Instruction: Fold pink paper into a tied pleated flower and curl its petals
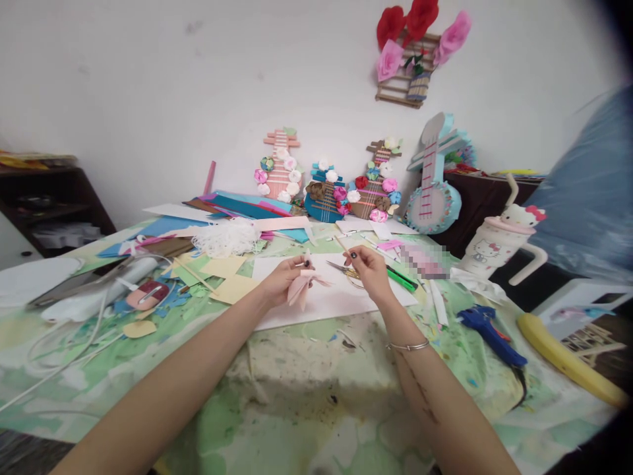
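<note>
My left hand [283,277] is closed on a piece of pale pink crepe paper [297,290], whose loose folds hang below the fingers. A little to the right, my right hand [370,270] pinches a thin wooden stick [341,245] that slants up to the left. The two hands are apart, above a white sheet of paper [277,318]. Scissors [340,268] lie on the sheet by my right hand, partly hidden by it. A green utility knife [402,280] rests just right of that hand.
At right are a blue glue gun [492,335], a banana [568,359] and a white tumbler [494,247]. Paper scraps [232,290], a power strip [101,290] and cables lie at left. Flower-decorated paper instruments [324,201] stand against the wall.
</note>
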Demonstrator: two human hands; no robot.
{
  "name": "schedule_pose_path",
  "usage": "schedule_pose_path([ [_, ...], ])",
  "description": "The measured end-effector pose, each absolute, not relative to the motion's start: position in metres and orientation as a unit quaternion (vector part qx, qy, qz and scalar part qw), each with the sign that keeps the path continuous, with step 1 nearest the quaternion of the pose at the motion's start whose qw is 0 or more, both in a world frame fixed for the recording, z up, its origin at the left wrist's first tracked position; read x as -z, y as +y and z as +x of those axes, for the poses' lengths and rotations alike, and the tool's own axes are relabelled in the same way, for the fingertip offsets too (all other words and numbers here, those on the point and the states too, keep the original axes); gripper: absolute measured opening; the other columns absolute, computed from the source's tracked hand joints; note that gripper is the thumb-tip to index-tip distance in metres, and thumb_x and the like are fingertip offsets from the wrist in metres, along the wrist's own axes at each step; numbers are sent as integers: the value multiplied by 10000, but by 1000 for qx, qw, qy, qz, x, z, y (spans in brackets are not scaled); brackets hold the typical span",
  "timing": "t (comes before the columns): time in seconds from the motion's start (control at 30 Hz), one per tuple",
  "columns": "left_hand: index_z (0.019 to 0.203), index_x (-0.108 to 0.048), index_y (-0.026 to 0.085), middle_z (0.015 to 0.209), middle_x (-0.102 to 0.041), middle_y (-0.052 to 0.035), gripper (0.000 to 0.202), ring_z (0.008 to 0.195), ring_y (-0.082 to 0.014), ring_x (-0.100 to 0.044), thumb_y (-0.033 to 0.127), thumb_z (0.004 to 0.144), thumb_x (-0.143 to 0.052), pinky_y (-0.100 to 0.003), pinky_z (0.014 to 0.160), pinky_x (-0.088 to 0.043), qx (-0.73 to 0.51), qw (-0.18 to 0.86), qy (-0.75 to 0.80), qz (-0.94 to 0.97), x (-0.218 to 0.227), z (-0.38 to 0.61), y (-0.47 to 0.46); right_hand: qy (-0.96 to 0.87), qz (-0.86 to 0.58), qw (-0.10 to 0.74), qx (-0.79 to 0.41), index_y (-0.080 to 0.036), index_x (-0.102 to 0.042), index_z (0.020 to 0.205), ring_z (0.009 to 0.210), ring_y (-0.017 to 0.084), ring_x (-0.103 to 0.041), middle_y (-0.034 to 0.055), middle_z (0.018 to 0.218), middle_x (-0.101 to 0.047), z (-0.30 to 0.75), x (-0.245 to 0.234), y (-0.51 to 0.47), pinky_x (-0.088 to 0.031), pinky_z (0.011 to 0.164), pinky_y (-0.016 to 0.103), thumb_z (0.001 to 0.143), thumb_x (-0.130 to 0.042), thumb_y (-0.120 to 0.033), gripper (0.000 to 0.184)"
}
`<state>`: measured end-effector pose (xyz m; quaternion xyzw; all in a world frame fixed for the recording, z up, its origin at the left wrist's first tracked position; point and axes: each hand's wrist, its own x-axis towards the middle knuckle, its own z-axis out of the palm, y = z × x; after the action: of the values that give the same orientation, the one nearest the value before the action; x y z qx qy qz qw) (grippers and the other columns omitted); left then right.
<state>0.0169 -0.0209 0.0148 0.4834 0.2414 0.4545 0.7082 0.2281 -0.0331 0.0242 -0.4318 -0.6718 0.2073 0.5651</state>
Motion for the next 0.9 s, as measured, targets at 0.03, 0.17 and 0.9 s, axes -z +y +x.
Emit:
schedule_pose_path([
  [0.03, 792, -573, 136, 683, -586, 26, 278, 539, -71, -549, 152, 587, -760, -205, 549, -478, -443, 710, 239, 492, -15, 18, -23, -680, -423, 555, -226, -163, -637, 851, 541, 95, -454, 3, 670, -594, 224, -23, -34, -353, 517, 213, 785, -544, -353, 222],
  [0.17, 791, -574, 124, 666, -598, 9, 284, 551, -73, -552, 229, 616, -771, -171, 532, -421, -400, 727, 221, 512, -14, 22, -29, -708, -389, 505, -303, -173, -639, 978, 569, 85, -439, -12, 727, -565, 207, -21, -40, -345, 530, 209, 732, -624, -376, 320],
  [0.9, 773, -530, 136, 653, -595, 15, 294, 557, -76, -558, 256, 646, -766, -161, 531, -388, -381, 730, 190, 534, -11, 23, -30, -709, -370, 496, -338, -179, -634, 767, 604, 125, -539, 3, 685, -615, 197, -30, -54, -413, 545, 240, 669, -690, -435, 279],
])
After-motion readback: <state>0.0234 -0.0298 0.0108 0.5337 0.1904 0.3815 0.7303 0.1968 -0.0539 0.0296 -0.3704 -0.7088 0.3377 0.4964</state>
